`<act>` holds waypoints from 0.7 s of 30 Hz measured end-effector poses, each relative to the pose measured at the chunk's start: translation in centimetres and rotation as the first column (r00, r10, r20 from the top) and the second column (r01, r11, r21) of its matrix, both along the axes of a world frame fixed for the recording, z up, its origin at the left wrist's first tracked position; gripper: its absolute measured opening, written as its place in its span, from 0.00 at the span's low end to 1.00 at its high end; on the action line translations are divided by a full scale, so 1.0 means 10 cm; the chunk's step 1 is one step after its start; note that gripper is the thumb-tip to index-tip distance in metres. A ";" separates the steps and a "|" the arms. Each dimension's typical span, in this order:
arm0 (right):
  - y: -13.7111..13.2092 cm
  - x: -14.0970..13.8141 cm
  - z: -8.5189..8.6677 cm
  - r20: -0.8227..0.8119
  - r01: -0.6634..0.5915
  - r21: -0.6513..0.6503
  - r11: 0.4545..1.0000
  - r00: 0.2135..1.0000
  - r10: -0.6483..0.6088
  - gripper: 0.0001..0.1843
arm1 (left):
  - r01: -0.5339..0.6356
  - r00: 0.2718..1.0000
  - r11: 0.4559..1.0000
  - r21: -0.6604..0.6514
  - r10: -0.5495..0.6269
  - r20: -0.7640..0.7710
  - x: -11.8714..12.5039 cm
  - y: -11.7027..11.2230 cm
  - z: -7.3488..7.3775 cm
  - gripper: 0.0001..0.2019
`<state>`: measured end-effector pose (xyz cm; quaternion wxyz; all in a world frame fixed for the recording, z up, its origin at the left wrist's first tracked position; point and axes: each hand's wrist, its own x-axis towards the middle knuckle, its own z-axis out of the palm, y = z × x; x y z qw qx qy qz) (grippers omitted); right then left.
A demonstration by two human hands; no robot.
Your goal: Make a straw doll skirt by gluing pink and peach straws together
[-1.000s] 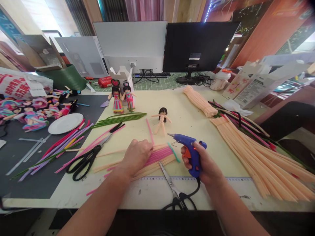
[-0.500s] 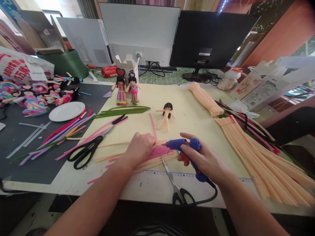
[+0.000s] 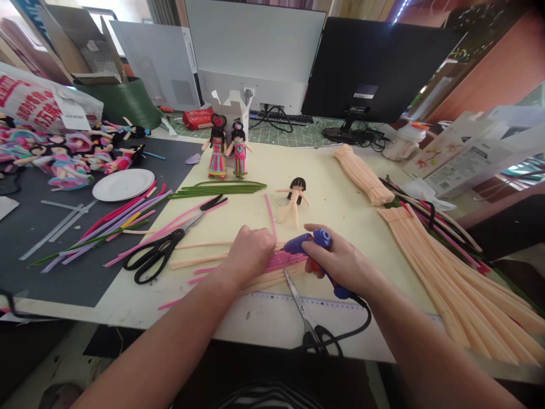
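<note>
The right hand (image 3: 343, 257) grips a blue glue gun (image 3: 298, 243), aimed left above pink strips (image 3: 283, 261) on the desk (image 3: 191, 326); the left hand (image 3: 250, 254) arches, knuckles up, over them, its grip hidden, so I cannot tell.

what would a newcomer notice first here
Probably the blue glue gun in the right hand, pointing toward the left hand over pink pipe cleaners. Beyond them, a black-haired, undressed doll lies on the pale yellow sheet. Farther back and left, two dolls in striped outfits stand before a white carton.

Light strip (image 3: 401, 10) behind black monitor (image 3: 378, 65)
</note>
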<state>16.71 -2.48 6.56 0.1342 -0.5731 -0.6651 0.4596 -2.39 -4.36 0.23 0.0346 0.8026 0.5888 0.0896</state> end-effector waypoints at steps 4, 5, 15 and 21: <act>0.02 -0.02 -0.01 0.037 -0.007 -0.002 1.000 0.999 0.007 0.25 | -0.001 1.000 1.000 0.016 0.001 -0.007 0.00 0.00 -0.02 0.11; 0.02 -0.02 -0.01 0.042 -0.013 -0.001 1.000 0.999 0.013 0.25 | -0.001 1.000 1.000 0.015 0.001 -0.006 0.00 0.00 -0.02 0.11; 0.01 -0.03 0.00 0.114 -0.024 0.022 0.999 0.993 0.021 0.25 | -0.005 1.000 1.000 0.018 0.005 0.008 0.00 0.01 -0.03 0.11; 0.02 -0.03 0.00 0.149 -0.047 0.035 0.998 0.988 0.041 0.26 | 0.000 1.000 1.000 0.025 0.000 0.019 -0.01 0.02 -0.05 0.11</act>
